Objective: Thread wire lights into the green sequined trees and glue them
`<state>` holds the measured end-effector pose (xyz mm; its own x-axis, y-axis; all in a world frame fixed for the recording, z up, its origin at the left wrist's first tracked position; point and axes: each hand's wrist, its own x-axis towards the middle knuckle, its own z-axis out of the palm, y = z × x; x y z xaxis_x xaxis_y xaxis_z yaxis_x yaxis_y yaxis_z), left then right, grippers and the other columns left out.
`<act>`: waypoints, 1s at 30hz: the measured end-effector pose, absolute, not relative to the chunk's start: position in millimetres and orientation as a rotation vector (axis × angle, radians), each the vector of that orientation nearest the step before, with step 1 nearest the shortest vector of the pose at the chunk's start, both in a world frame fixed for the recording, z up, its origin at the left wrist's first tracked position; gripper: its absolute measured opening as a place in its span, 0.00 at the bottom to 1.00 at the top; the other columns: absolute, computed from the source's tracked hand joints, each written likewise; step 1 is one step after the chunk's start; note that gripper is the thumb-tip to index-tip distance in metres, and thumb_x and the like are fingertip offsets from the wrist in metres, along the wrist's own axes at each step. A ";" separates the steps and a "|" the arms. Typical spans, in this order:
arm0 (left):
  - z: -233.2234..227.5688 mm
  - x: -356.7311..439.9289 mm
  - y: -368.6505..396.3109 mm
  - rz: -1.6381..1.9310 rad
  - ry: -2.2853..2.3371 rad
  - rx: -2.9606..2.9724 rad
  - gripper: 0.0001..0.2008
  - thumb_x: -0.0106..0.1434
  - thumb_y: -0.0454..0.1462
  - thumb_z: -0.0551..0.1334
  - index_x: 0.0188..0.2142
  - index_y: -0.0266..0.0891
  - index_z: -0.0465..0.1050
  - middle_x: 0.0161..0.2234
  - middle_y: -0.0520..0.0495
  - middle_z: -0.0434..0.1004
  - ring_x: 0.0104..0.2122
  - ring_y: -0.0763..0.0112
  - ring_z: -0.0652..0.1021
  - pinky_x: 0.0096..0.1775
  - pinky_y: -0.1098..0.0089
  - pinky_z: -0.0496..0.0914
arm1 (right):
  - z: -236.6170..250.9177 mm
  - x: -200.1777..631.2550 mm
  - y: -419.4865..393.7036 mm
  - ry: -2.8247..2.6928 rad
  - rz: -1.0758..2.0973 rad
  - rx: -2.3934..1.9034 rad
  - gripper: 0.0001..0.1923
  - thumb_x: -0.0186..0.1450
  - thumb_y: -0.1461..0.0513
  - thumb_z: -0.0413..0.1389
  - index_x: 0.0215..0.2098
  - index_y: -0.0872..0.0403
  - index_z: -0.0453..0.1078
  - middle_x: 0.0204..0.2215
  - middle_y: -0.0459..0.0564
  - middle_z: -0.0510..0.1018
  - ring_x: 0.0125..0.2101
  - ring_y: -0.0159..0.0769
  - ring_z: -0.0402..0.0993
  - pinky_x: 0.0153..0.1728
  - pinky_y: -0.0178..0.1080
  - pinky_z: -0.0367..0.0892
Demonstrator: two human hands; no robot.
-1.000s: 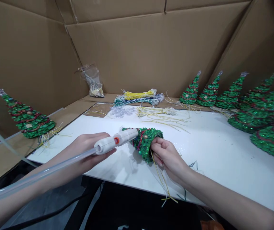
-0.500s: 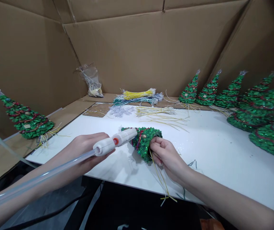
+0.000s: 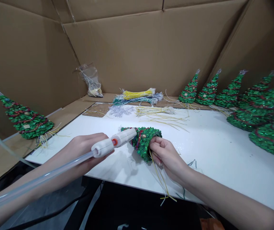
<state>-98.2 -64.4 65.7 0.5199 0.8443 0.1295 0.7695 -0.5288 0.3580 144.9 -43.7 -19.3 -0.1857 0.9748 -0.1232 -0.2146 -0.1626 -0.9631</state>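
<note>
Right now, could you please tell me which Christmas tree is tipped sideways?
The tree at the right hand; the other trees stand base down.

Left hand (image 3: 85, 145) holding white glue gun (image 3: 103, 147); right hand (image 3: 165, 150) touching lower end of tipped green tree (image 3: 142, 144).

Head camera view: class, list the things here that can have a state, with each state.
White gun-shaped plastic tool: held in the left hand
Green cone-shaped tree in the middle: lying on its side, base open
Right hand: fingers curled at that base
Thin yellow and white wires: trailing from that base
Bright yellow wire bundle: stacked on other bundles
Clear plastic bag: upright
Far-left green tree: standing
Green cone-shaped trees at right: standing
</note>
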 end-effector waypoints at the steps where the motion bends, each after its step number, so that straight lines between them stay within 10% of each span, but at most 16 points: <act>1: 66.6 -97.5 -65.1 0.421 1.366 2.513 0.13 0.68 0.43 0.55 0.30 0.38 0.66 0.26 0.53 0.69 0.24 0.76 0.69 0.28 0.76 0.61 | -19.6 145.1 -43.9 -1.084 1.544 -1.049 0.06 0.56 0.61 0.55 0.25 0.54 0.63 0.10 0.34 0.55 0.11 0.21 0.48 0.14 0.30 0.42; 30: 77.1 -91.9 -66.2 0.353 1.342 2.659 0.14 0.69 0.39 0.52 0.28 0.37 0.64 0.25 0.55 0.65 0.24 0.79 0.67 0.28 0.79 0.60 | -17.0 144.3 -44.5 -1.092 1.538 -1.058 0.08 0.57 0.60 0.56 0.25 0.55 0.63 0.10 0.34 0.55 0.11 0.21 0.49 0.15 0.31 0.41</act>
<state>-91.9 -66.2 77.1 0.5737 0.8063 0.1442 0.7728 -0.5912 0.2307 144.3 -44.5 -17.0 -0.1850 0.9751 -0.1226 -0.2056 -0.1604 -0.9654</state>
